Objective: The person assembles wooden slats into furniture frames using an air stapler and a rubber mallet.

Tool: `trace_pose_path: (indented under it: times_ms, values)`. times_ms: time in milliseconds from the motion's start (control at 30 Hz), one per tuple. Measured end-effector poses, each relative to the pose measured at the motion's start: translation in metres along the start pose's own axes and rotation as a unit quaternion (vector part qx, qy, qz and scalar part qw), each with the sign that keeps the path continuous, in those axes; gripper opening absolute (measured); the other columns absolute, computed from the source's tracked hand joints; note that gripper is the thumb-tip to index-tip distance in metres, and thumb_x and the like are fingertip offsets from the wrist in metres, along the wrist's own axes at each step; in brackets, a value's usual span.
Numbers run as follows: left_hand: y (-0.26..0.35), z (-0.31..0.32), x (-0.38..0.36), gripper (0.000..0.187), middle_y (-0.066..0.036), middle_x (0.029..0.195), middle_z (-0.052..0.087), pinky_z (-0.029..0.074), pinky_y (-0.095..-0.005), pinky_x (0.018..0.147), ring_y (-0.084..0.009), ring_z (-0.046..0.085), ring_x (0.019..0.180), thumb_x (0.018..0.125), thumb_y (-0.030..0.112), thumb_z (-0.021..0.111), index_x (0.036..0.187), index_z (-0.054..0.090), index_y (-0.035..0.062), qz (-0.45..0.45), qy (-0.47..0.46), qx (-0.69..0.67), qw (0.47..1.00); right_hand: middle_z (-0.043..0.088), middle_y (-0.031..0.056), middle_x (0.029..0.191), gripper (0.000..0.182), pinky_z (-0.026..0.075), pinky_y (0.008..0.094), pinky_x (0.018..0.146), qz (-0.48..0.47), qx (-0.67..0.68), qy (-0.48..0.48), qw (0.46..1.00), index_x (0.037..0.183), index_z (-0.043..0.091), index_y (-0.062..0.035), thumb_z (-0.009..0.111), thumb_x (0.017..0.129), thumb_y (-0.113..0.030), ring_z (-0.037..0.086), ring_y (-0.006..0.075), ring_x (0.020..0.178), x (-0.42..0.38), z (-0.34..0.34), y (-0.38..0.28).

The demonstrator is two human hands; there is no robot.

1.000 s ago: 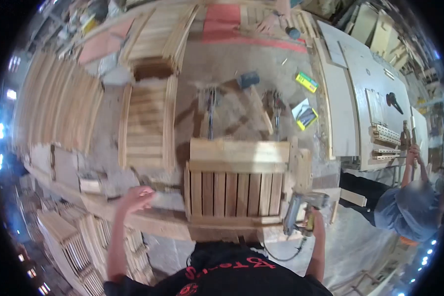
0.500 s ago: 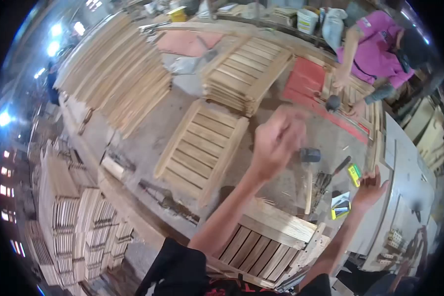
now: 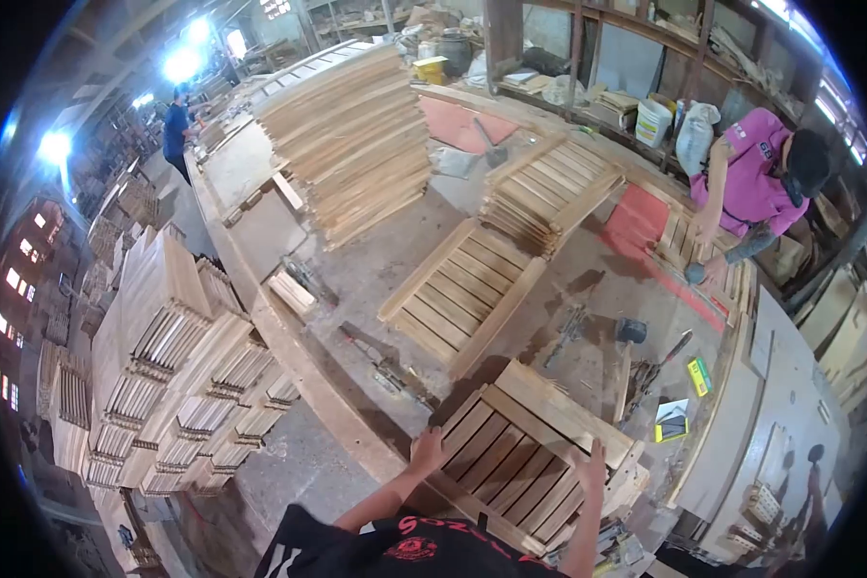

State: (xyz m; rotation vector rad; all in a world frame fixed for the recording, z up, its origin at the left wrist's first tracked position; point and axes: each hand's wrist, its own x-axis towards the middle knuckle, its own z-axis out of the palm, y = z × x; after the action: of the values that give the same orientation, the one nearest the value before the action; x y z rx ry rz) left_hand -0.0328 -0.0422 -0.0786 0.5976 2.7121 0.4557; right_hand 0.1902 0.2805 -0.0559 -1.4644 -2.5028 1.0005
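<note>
A slatted wooden panel (image 3: 511,462) with darker slats lies at the bench edge just in front of the person's body. My left hand (image 3: 428,453) is closed on its left end. At the right end, my right hand (image 3: 591,468) grips the frame, thumb on the near side. Beyond this panel lies a pale wide board (image 3: 559,400). A lighter slatted panel (image 3: 462,289) rests flat farther up the bench, beside a stack of similar panels (image 3: 549,183).
A black-headed mallet (image 3: 630,330), clamps (image 3: 568,332) and a yellow-green box (image 3: 697,377) lie on the bench. A tall pile of slats (image 3: 352,135) stands at the back left. A co-worker in pink (image 3: 756,173) works at the right; another person (image 3: 175,130) stands far left.
Both my hands have come down and back from above the bench onto the ends of the darker panel. The view has shifted, showing more of the room on the left.
</note>
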Motion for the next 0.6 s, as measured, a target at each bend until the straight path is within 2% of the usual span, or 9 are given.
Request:
trace_pose_path:
  times_ms: [133, 200, 267, 300, 333, 400, 500, 600]
  values:
    - [-0.013, 0.004, 0.008, 0.021, -0.018, 0.095, 0.062, 0.050, -0.0502, 0.077, -0.0373, 0.063, 0.087, 0.080, 0.013, 0.059, 0.098, 0.058, 0.0023, 0.025, 0.067, 0.009, 0.997, 0.064, 0.0225, 0.114, 0.050, 0.045, 0.0429, 0.095, 0.059, 0.055, 0.035, 0.996, 0.117, 0.061, -0.0003, 0.062, 0.088, -0.041, 0.060, 0.0371, 0.110, -0.042, -0.024, 0.008]
    - [-0.018, 0.004, 0.007, 0.020, -0.018, 0.099, 0.060, 0.049, -0.0496, 0.080, -0.0364, 0.062, 0.092, 0.081, 0.012, 0.059, 0.098, 0.057, 0.0025, 0.027, 0.077, 0.007, 0.997, 0.068, 0.0220, 0.095, 0.041, 0.048, 0.0461, 0.084, 0.096, 0.058, 0.070, 0.991, 0.105, 0.065, 0.0001, 0.063, 0.087, -0.037, 0.064, 0.0390, 0.095, -0.081, -0.018, 0.018]
    - [-0.022, 0.016, 0.008, 0.021, -0.018, 0.102, 0.058, 0.047, -0.0510, 0.084, -0.0379, 0.060, 0.098, 0.082, 0.012, 0.058, 0.100, 0.056, 0.0022, 0.019, 0.088, 0.008, 0.996, 0.066, 0.0221, 0.092, 0.032, 0.049, 0.0470, 0.081, 0.176, -0.012, 0.062, 0.982, 0.097, 0.064, -0.0027, 0.064, 0.080, -0.030, 0.064, 0.0399, 0.090, -0.121, -0.010, 0.013]
    - [-0.013, 0.007, 0.001, 0.036, -0.018, 0.111, 0.055, 0.044, -0.0479, 0.091, -0.0348, 0.054, 0.108, 0.081, 0.012, 0.060, 0.113, 0.054, -0.0022, 0.040, 0.120, 0.066, 0.990, 0.066, 0.0221, 0.096, 0.034, 0.049, 0.0474, 0.084, 0.186, -0.013, 0.037, 0.982, 0.101, 0.063, -0.0026, 0.065, 0.080, -0.029, 0.062, 0.0397, 0.096, -0.140, -0.003, 0.016]
    - [-0.008, 0.009, -0.003, 0.042, -0.019, 0.114, 0.053, 0.044, -0.0483, 0.092, -0.0357, 0.052, 0.112, 0.081, 0.015, 0.060, 0.119, 0.051, -0.0029, 0.077, 0.130, 0.053, 0.987, 0.065, 0.0220, 0.101, 0.036, 0.049, 0.0479, 0.086, 0.195, -0.013, 0.012, 0.981, 0.105, 0.062, -0.0026, 0.065, 0.080, -0.029, 0.060, 0.0395, 0.102, -0.156, 0.003, 0.019]
    - [-0.002, 0.018, -0.013, 0.056, -0.021, 0.121, 0.050, 0.042, -0.0492, 0.095, -0.0374, 0.047, 0.118, 0.082, 0.019, 0.062, 0.130, 0.045, -0.0043, 0.149, 0.149, 0.028, 0.977, 0.059, 0.0219, 0.121, 0.051, 0.045, 0.0491, 0.094, 0.256, -0.106, -0.026, 0.960, 0.120, 0.055, -0.0016, 0.066, 0.079, -0.030, 0.050, 0.0403, 0.119, -0.175, 0.015, 0.013]
    - [0.019, 0.046, -0.032, 0.076, -0.024, 0.129, 0.047, 0.040, -0.0507, 0.097, -0.0393, 0.044, 0.123, 0.081, 0.030, 0.067, 0.140, 0.034, -0.0049, 0.037, 0.044, 0.075, 0.996, 0.048, 0.0206, 0.135, 0.064, 0.040, 0.0499, 0.102, 0.183, -0.136, 0.040, 0.973, 0.131, 0.045, -0.0002, 0.067, 0.079, -0.031, 0.041, 0.0416, 0.128, -0.198, 0.039, 0.021]
    - [0.040, 0.061, -0.022, 0.100, -0.025, 0.137, 0.041, 0.037, -0.0534, 0.101, -0.0412, 0.037, 0.130, 0.075, 0.045, 0.072, 0.147, 0.021, -0.0023, -0.072, -0.010, 0.060, 0.996, 0.045, 0.0196, 0.139, 0.070, 0.038, 0.0488, 0.104, 0.168, -0.147, 0.043, 0.974, 0.134, 0.042, -0.0001, 0.068, 0.079, -0.034, 0.041, 0.0422, 0.127, -0.196, 0.038, 0.028]
